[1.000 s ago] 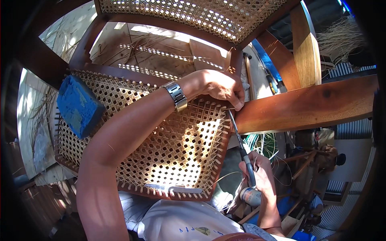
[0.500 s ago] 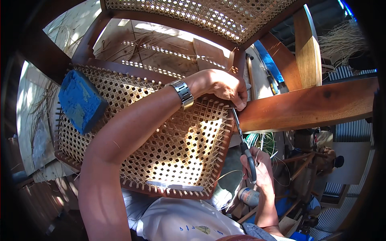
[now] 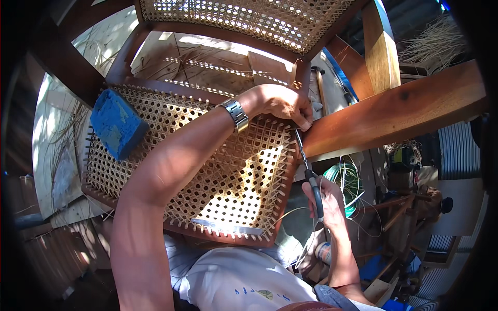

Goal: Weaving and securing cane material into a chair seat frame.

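A woven cane chair seat, edged with small wooden pegs, lies before me. My left arm, with a metal watch, reaches across it. My left hand is closed at the seat's far right corner, thumb and fingertips pressed together; what they pinch is hidden. From below on the right, my right hand grips the dark handles of scissors. Their slim metal blades point up along the seat's right edge, the tips just under my left fingertips. Whether the blades are parted is too small to tell.
A blue, rough-surfaced block rests on the seat's far left. Near the front edge lies a flat metal strip. A broad wooden armrest extends right from the corner. Behind rises the cane backrest. A green coil lies beyond my right hand.
The whole view has shifted a little, so the chair sits differently in it. Both hands stay at the same corner, the scissors still pointing up to my left fingertips.
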### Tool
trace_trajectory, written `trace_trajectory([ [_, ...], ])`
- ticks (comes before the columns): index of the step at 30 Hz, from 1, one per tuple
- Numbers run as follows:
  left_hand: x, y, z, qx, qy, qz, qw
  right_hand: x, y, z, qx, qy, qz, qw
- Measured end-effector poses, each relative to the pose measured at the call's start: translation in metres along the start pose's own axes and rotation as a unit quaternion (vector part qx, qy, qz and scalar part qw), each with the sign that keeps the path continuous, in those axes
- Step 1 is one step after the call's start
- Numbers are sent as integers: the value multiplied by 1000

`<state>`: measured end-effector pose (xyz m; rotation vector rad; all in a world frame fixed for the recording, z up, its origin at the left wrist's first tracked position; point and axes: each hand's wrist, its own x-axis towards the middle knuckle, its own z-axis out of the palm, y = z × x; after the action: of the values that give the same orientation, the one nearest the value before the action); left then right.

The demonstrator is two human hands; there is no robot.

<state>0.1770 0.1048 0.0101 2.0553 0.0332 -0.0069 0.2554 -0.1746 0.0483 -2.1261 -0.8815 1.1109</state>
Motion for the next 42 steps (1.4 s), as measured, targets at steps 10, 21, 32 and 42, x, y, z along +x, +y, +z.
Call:
trace_trajectory([
  [10,-9,32,-2,66,-6,-27,997,-5,42,3,-17,17,-121,992],
  [21,-65,-47,-70,416,330,-277,801,-27,91,-106,-232,65,-179,954],
  [32,-47,17,20,309,406,132,850,131,84,-154,-139,228,-223,938],
  [42,-57,38,70,339,351,81,869,244,32,-106,-141,179,-229,947],
])
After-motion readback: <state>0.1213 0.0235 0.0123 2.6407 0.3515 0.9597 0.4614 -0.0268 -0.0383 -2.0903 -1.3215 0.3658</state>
